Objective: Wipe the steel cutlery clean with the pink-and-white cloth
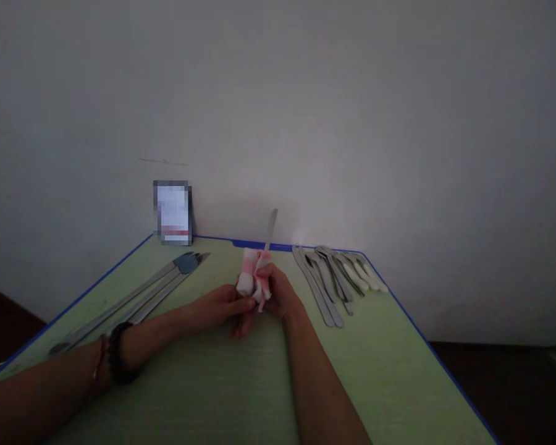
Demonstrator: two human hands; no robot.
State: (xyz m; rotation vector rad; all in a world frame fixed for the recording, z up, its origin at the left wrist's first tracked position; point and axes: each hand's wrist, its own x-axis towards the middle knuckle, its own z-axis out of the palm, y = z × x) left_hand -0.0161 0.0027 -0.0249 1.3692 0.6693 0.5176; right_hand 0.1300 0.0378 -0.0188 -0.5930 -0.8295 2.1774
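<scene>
A pink and white cloth [247, 272] is bunched between my two hands in the middle of the table. From its top a table knife blade [272, 227] sticks up, tilted slightly right; the knife's lower part is hidden in the folds. My left hand [227, 306] is closed on the rolled left part of the cloth, with some fingers hidden beneath it. Around the right part, where the knife is wrapped, my right hand [278, 289] is closed, its thumb pressed on the folds. Whether my fingers touch the knife itself cannot be seen.
Several knives, spoons and forks [324, 284] lie at the right, beside white-handled cutlery [359, 272]. Long-handled utensils [152, 287] lie at the left, partly behind my forearm. A lit, blurred screen [173, 213] leans on the wall behind the green, blue-edged table [213, 383].
</scene>
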